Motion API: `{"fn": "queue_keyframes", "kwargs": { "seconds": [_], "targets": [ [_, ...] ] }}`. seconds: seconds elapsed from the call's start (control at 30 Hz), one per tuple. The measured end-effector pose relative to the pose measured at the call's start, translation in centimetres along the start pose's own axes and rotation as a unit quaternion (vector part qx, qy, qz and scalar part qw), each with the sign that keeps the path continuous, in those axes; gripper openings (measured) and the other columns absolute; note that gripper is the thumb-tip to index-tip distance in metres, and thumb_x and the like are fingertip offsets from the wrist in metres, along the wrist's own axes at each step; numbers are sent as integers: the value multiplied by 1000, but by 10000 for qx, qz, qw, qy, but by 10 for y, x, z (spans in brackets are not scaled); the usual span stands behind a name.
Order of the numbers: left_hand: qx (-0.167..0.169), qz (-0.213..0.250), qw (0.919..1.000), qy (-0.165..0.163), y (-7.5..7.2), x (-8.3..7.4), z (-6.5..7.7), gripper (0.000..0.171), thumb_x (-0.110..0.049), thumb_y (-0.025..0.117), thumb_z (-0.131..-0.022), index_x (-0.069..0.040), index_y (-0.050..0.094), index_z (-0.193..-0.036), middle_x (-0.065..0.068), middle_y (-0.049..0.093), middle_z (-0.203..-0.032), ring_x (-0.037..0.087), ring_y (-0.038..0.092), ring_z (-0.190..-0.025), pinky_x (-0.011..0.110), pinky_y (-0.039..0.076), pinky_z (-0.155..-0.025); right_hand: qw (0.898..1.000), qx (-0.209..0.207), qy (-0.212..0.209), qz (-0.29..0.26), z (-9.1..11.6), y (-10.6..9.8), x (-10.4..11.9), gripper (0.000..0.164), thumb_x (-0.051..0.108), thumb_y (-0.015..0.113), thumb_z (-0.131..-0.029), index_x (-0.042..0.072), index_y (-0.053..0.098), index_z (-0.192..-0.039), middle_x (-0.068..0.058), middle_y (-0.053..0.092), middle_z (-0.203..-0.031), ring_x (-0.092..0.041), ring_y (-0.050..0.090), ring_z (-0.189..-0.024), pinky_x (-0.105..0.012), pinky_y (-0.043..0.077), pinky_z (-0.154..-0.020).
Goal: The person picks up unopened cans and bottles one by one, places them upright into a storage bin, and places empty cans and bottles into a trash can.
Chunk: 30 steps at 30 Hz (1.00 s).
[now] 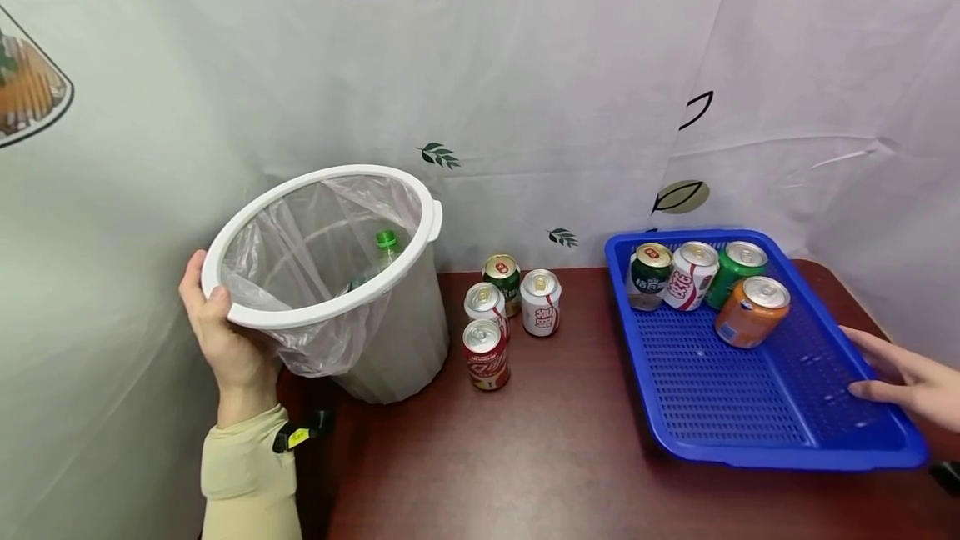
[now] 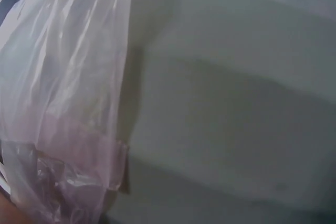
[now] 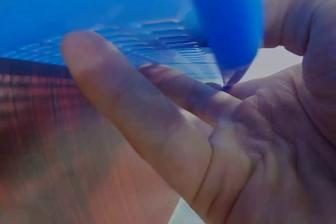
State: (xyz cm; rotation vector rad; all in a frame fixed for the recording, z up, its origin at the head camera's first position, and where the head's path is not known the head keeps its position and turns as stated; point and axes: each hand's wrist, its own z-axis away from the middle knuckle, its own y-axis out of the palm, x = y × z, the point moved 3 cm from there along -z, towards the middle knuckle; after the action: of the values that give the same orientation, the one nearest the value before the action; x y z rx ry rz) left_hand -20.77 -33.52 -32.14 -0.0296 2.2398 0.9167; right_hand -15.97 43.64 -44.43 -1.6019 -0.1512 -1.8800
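Observation:
My left hand [image 1: 228,340] grips the left side of the white rim of a grey trash bin [image 1: 408,327], which leans toward me. A clear plastic liner [image 1: 288,232] hangs over the rim, and a green-capped bottle [image 1: 386,244] shows inside. In the left wrist view the liner [image 2: 63,77] drapes beside the bin's wall [image 2: 226,98]. At the far right, my right hand [image 1: 911,377] holds the right edge of a blue plastic basket [image 1: 720,394], thumb over the rim. The right wrist view shows its fingers [image 3: 142,114] spread beneath the basket's slotted bottom.
In the basket's far end stand a dark green can [image 1: 649,277], a white-and-red can [image 1: 692,277], a green can [image 1: 737,269] and an orange can [image 1: 752,315]. Right of the bin, a red can [image 1: 486,357] and several others stand on the brown table [image 1: 555,457]. A white curtain [image 1: 540,90] hangs behind.

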Motion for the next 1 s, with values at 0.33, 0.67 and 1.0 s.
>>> {"fn": "queue_keyframes", "kwargs": {
  "seconds": [0.33,0.67,1.0],
  "targets": [
    [-96,-18,9997,-231,1,-8,3,64,-11,49,-84,1,42,-146,18,48,-140,29,52,-119,31,47,-95,9897,-227,597,1282,-12,22,17,89,6,45,-109,14,-28,-159,-48,38,-134,-1,68,-93,-41,64,-71],
    [-265,-406,9985,-246,6,-15,5,61,-10,46,-85,-1,45,-145,15,47,-139,28,50,-122,29,47,-94,9864,-403,389,1545,-21,40,22,82,10,50,-108,-8,-12,-159,-44,35,-144,13,58,-100,-28,61,-74],
    [-696,-2489,9444,2031,68,-67,49,65,-32,65,-73,-2,59,-130,13,56,-136,28,48,-131,32,31,-106,9919,-392,433,1127,-22,40,18,84,14,49,-109,-2,-16,-160,-51,24,-149,-11,69,-106,-37,63,-76]
  ]
}}
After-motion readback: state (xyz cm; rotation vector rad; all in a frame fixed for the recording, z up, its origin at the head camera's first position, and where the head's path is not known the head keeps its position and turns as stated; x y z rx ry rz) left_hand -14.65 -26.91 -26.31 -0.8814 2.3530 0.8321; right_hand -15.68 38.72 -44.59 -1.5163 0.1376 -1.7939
